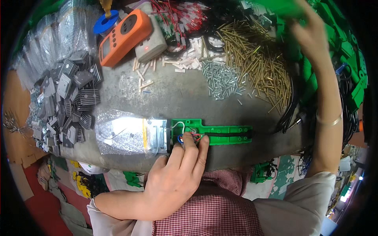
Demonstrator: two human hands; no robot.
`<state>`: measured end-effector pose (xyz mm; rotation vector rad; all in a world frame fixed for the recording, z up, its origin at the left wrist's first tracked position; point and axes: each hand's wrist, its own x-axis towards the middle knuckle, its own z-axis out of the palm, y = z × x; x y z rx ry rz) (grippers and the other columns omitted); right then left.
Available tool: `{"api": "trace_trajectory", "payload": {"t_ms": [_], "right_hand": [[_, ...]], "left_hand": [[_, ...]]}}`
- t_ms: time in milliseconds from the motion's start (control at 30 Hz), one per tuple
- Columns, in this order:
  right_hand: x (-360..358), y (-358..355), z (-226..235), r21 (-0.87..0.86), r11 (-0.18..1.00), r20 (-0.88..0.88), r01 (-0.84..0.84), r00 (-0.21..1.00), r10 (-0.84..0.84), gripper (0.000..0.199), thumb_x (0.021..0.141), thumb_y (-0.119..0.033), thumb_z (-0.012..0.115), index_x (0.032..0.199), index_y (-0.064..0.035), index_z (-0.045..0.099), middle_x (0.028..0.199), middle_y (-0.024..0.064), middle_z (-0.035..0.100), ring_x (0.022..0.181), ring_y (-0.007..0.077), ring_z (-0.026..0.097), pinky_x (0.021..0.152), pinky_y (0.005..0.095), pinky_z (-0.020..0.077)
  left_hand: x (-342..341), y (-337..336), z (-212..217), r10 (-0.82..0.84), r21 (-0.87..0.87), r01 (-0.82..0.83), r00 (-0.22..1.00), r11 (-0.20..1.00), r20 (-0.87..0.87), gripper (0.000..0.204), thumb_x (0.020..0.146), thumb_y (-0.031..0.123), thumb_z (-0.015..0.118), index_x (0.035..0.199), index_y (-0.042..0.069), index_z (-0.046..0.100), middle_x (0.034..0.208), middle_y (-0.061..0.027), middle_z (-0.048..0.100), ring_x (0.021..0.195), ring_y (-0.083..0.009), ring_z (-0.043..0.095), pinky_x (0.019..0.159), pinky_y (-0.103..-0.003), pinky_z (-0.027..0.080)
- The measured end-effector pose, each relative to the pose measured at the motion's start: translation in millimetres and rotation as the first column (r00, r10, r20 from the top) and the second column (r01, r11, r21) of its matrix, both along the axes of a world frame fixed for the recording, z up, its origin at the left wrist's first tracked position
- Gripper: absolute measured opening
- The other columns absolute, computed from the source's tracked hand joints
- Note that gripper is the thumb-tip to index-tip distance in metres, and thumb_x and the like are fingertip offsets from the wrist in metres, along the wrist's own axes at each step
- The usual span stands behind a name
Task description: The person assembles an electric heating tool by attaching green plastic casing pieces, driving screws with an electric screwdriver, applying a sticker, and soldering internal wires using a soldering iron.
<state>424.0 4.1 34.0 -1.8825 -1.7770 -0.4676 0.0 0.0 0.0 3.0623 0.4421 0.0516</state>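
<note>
Near the middle of the worktable lies a green plastic housing half, its ribbed inside facing up and a black cable along its narrow end. My left hand is closed over its wider end, fingertips pressing on thin red, blue and white wires. Joined at the left is a bright, bubble-wrapped panel with a yellow band around it. At the upper right, my right hand is smeared by motion beside a heap of green plastic parts. A blurred green plastic piece appears to be in its fingers.
Grey finned metal blocks are heaped at left. An orange meter leans on a grey box near a blue spool. Small silver screws and long brass-coloured screws lie at the back right. Black cables hang nearby.
</note>
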Motion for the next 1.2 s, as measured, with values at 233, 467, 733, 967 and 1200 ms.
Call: {"api": "trace_trajectory", "payload": {"t_ms": [233, 467, 733, 967, 1200], "right_hand": [[-180.6, -75.0, 2.1, -0.038, 0.998, -0.987, -0.055, 0.159, -0.028, 0.047, 0.094, -0.036, 0.056, 0.118, 0.0039, 0.051, 0.067, 0.0022, 0.048, 0.058, 0.0128, 0.049, 0.070, 0.0343, 0.0534], [-232.6, -109.3, -27.1, 0.047, 0.991, -0.961, 0.125, 0.277, 0.011, 0.036, 0.095, -0.027, 0.060, 0.114, 0.0024, 0.052, 0.088, 0.0055, 0.052, 0.079, 0.0160, 0.054, 0.085, 0.0400, 0.0515], [-242.7, -105.6, -29.7, -0.029, 0.983, -0.870, 0.183, 0.479, -0.115, 0.020, 0.095, -0.015, 0.056, 0.105, 0.0020, 0.055, 0.096, 0.0081, 0.054, 0.087, 0.0170, 0.054, 0.092, 0.0410, 0.0504], [-257.7, -92.2, -23.5, -0.131, 0.967, -0.843, 0.220, 0.489, -0.225, 0.014, 0.091, -0.004, 0.062, 0.104, 0.0002, 0.059, 0.094, 0.0052, 0.060, 0.086, 0.0139, 0.058, 0.087, 0.0337, 0.0515], [-250.5, -81.3, -46.2, -0.219, 0.968, -0.736, -0.122, 0.672, -0.082, 0.042, 0.075, 0.003, 0.068, 0.115, -0.0009, 0.055, 0.101, 0.0145, 0.056, 0.093, 0.0303, 0.057, 0.083, 0.0344, 0.0464]], "left_hand": [[-1.0, 0.2, 0.3, -0.007, -0.015, 0.008, 1.000, 1.000, 0.028, 0.058, 0.075, 0.008, 0.057, 0.133, -0.003, 0.056, 0.118, -0.0243, 0.060, 0.080, -0.0214, 0.057, 0.056, -0.027, 0.049], [-3.3, 0.3, -3.5, -0.040, 0.039, 0.038, 0.998, 0.999, 0.044, 0.055, 0.077, 0.010, 0.057, 0.130, -0.005, 0.057, 0.116, -0.0231, 0.059, 0.084, -0.0209, 0.058, 0.056, -0.026, 0.048], [-4.1, -1.4, -4.5, -0.003, 0.002, 0.002, 0.998, 1.000, 0.055, 0.058, 0.077, 0.011, 0.055, 0.133, -0.004, 0.055, 0.118, -0.0229, 0.059, 0.082, -0.0216, 0.058, 0.058, -0.028, 0.049], [-8.3, -0.6, -11.5, -0.007, 0.078, 0.001, 0.997, 0.997, 0.080, 0.049, 0.079, 0.013, 0.057, 0.125, -0.005, 0.061, 0.112, -0.0174, 0.060, 0.087, -0.0169, 0.055, 0.052, -0.021, 0.041], [-18.3, -5.1, -6.5, -0.006, 0.062, -0.001, 0.993, 0.998, 0.117, 0.042, 0.082, 0.017, 0.055, 0.118, -0.004, 0.065, 0.121, -0.0217, 0.062, 0.097, -0.0221, 0.059, 0.063, -0.030, 0.047]]}}
